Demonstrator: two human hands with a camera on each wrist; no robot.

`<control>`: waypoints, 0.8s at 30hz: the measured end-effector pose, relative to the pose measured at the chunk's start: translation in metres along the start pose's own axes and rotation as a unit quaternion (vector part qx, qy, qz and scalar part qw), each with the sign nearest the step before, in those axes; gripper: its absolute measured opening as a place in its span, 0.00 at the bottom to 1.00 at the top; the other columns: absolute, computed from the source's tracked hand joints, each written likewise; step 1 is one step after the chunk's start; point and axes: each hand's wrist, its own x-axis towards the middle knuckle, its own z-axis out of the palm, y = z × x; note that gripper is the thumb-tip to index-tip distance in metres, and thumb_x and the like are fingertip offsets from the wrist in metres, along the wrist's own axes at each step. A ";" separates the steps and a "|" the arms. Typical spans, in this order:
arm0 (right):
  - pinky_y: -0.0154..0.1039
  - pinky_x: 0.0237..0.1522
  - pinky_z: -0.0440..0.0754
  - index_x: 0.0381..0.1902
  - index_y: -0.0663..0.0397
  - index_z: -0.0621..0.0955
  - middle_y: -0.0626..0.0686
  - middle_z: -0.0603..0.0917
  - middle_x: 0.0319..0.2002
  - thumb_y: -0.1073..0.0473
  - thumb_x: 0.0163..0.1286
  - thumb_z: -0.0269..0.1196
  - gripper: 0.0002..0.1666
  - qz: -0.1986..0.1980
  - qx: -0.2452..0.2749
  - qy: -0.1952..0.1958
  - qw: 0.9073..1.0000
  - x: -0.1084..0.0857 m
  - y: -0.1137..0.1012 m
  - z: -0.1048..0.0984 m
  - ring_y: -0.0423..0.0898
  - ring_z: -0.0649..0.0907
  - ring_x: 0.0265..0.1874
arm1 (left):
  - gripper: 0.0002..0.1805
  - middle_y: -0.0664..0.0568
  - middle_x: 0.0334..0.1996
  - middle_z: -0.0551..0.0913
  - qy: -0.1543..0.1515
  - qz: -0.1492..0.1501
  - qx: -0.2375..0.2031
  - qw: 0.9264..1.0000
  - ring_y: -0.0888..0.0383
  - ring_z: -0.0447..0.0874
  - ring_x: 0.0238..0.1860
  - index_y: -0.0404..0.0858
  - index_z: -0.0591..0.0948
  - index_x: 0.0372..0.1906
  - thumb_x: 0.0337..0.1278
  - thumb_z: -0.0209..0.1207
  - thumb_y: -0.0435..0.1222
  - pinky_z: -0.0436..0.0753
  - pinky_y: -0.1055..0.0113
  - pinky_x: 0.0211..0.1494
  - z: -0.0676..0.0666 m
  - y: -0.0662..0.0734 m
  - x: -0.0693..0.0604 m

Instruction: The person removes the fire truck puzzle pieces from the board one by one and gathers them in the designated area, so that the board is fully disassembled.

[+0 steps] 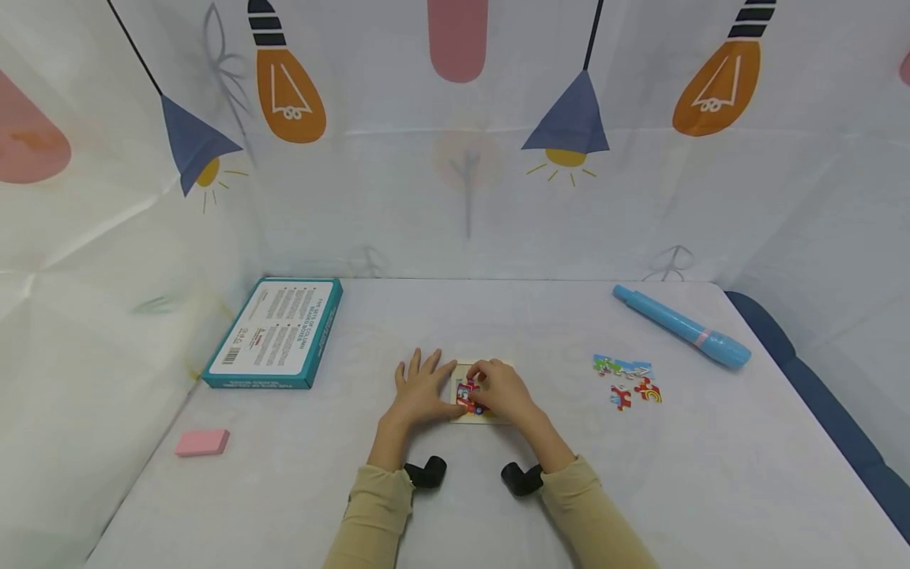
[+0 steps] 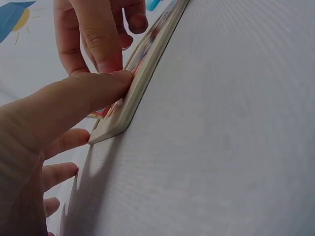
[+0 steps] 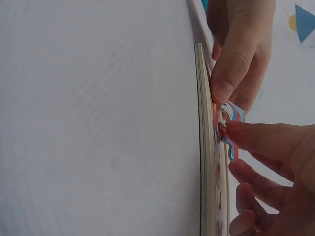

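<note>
A small wooden jigsaw board (image 1: 486,420) lies on the table between both hands, with a red picture partly assembled in it. My left hand (image 1: 419,393) rests at its left side, fingers spread and fairly straight. In the left wrist view, the left thumb (image 2: 106,84) presses on the board's near edge. My right hand (image 1: 506,393) is over the board's right part and pinches a puzzle piece (image 3: 232,147) between thumb and fingers. That piece stands tilted up from the board in the right wrist view. The right hand hides much of the picture.
Several loose puzzle pieces (image 1: 620,397) lie to the right. Behind them is a blue marker-shaped tube (image 1: 671,320). A teal-edged box (image 1: 277,328) lies at the back left, with a pink eraser-like block (image 1: 202,442) in front of it. White printed cloth hangs around the table.
</note>
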 end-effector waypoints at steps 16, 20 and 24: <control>0.37 0.34 0.74 0.37 0.57 0.78 0.51 0.83 0.31 0.66 0.59 0.64 0.08 0.087 0.156 0.036 0.983 -0.012 0.024 -0.029 0.44 0.79 0.32 | 0.46 0.43 0.69 0.58 0.002 -0.001 0.006 1.000 0.36 0.42 0.70 0.46 0.69 0.64 0.33 0.68 0.56 0.41 0.37 0.65 -0.002 0.002 0.000; 0.37 0.34 0.74 0.39 0.59 0.78 0.53 0.82 0.33 0.66 0.61 0.62 0.08 0.119 0.145 0.050 0.981 -0.020 0.042 -0.045 0.47 0.79 0.34 | 0.46 0.44 0.69 0.58 -0.003 -0.003 0.004 1.000 0.37 0.41 0.70 0.46 0.69 0.65 0.34 0.68 0.55 0.41 0.37 0.65 -0.003 0.003 0.000; 0.36 0.33 0.74 0.42 0.61 0.77 0.56 0.81 0.36 0.66 0.63 0.60 0.10 0.148 0.125 0.057 0.979 -0.030 0.060 -0.060 0.48 0.78 0.36 | 0.46 0.44 0.69 0.57 -0.002 -0.002 0.003 1.000 0.37 0.41 0.70 0.46 0.68 0.65 0.34 0.68 0.55 0.40 0.37 0.65 -0.003 0.003 -0.001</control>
